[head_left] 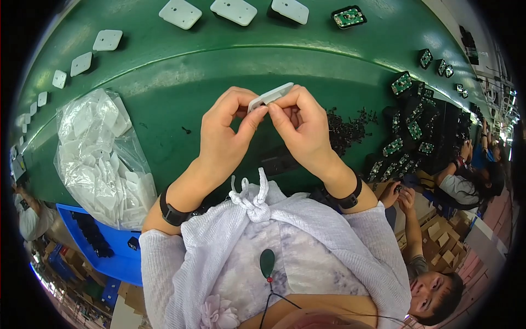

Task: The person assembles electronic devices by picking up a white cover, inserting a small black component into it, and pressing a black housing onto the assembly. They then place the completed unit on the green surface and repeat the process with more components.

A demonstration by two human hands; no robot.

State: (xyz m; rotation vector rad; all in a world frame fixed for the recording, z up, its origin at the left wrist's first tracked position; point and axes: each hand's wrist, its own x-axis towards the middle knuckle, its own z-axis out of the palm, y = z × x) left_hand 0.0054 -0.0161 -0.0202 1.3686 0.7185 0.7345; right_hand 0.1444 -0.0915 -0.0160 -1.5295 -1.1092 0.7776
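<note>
Above the green bench, both my hands meet around a white plastic cover point(280, 92), which is tilted with its edge toward me. My left hand point(226, 123) pinches its left end between thumb and fingers. At its right end, my right hand point(301, 123) grips it, thumb pressed at the underside near the middle. Whatever small part may lie between my thumbs is hidden by the fingers. Just right of my right hand spreads a heap of small black parts point(350, 129). Left of my left hand lies a clear plastic bag point(104, 159) full of white covers.
White covers on black housings point(181, 13) stand in a row along the far belt. Black housings with green circuit boards point(402, 83) are piled at the right. A blue tray point(123, 257) holding black parts sits lower left. Another person point(433, 290) works close at the right.
</note>
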